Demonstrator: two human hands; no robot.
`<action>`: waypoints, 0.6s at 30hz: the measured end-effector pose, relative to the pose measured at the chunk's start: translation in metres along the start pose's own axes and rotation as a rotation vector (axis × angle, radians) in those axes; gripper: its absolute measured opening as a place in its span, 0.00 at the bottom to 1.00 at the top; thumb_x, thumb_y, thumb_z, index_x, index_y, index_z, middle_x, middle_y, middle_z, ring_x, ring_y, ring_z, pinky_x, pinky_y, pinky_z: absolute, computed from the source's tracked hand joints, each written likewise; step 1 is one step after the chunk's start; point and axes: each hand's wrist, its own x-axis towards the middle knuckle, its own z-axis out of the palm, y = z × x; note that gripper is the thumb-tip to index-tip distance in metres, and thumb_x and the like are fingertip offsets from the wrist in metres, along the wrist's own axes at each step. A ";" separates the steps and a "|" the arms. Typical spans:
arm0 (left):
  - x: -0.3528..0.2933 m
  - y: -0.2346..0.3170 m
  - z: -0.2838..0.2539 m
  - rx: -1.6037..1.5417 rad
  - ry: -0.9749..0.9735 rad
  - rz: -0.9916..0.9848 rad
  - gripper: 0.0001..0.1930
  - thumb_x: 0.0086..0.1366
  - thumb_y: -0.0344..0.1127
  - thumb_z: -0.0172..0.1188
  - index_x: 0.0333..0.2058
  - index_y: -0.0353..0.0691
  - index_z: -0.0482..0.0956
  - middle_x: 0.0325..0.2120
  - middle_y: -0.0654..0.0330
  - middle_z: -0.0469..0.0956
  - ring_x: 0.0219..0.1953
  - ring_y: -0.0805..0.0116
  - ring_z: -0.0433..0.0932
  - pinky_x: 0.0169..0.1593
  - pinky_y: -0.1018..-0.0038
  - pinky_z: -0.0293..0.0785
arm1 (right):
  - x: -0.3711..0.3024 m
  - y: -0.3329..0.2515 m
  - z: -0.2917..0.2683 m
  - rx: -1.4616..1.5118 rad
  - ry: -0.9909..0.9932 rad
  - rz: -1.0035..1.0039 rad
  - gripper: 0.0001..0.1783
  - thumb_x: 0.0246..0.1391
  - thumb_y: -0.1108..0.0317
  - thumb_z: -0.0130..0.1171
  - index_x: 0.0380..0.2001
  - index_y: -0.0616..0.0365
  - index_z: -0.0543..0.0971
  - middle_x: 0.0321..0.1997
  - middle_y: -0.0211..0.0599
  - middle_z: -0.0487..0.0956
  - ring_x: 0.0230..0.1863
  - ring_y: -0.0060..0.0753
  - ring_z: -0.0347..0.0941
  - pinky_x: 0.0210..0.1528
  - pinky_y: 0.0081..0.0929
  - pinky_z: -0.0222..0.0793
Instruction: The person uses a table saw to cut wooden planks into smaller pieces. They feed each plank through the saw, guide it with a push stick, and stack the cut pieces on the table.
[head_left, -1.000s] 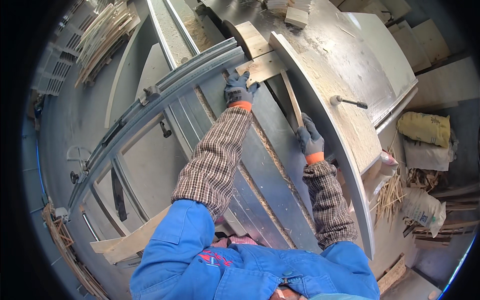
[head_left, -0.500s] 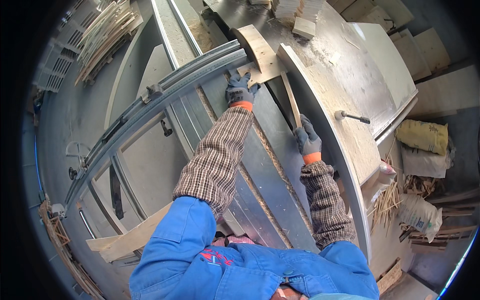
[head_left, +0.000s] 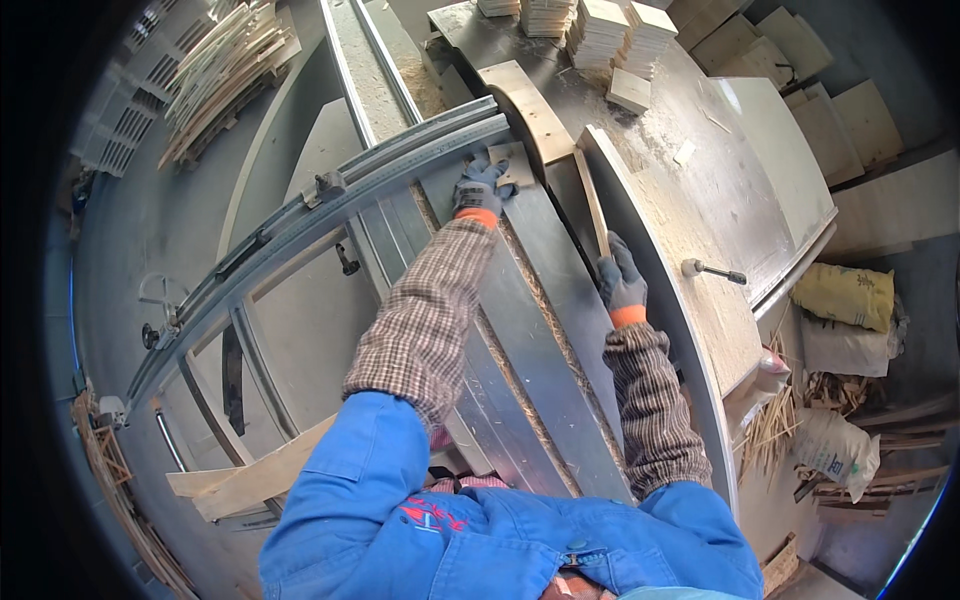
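Observation:
My left hand (head_left: 482, 187), in a grey-blue glove with an orange cuff, is closed on a small flat wood piece (head_left: 513, 166) at the far end of the metal sliding table (head_left: 530, 235). A dark curved edge, perhaps the saw blade, stands between this piece and a larger pale board (head_left: 530, 110). My right hand (head_left: 622, 278), gloved alike, grips the near end of a thin wood stick (head_left: 591, 205). The stick's far tip touches or nearly touches the board's near edge. Its length runs beside the tall curved-looking fence (head_left: 655, 240).
Stacks of wood blocks (head_left: 597, 35) and a loose block (head_left: 629, 91) stand on the metal bench behind the fence. A dark-handled lever (head_left: 715, 270) sits at the right amid sawdust. A long rail (head_left: 410, 160) crosses on the left. Yellow sack (head_left: 845, 296) and scrap sticks lie right.
The small wood piece under my left hand has come apart from the larger board and shifted left. My right hand still holds the stick. The whole view has shifted slightly.

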 end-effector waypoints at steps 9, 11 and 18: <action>-0.069 0.053 -0.091 1.428 -0.578 0.790 0.16 0.56 0.31 0.67 0.45 0.47 0.84 0.56 0.59 0.77 0.57 0.56 0.74 0.60 0.65 0.73 | -0.165 0.046 -0.089 -0.605 -0.099 -0.402 0.29 0.56 0.67 0.65 0.61 0.59 0.74 0.60 0.51 0.76 0.62 0.49 0.71 0.64 0.38 0.65; -0.092 0.056 -0.089 1.504 -0.553 0.692 0.17 0.57 0.37 0.67 0.46 0.47 0.83 0.57 0.59 0.76 0.58 0.55 0.73 0.61 0.65 0.71 | -0.189 0.044 -0.105 -0.860 -0.125 -0.351 0.31 0.53 0.63 0.67 0.61 0.57 0.74 0.58 0.50 0.76 0.59 0.51 0.72 0.63 0.41 0.66; -0.156 0.035 -0.034 1.571 -0.298 0.315 0.31 0.47 0.48 0.75 0.48 0.42 0.75 0.48 0.51 0.76 0.55 0.48 0.71 0.59 0.60 0.69 | -0.204 0.029 -0.083 -0.780 0.125 -0.446 0.26 0.50 0.56 0.70 0.51 0.55 0.80 0.56 0.50 0.75 0.56 0.54 0.71 0.60 0.45 0.67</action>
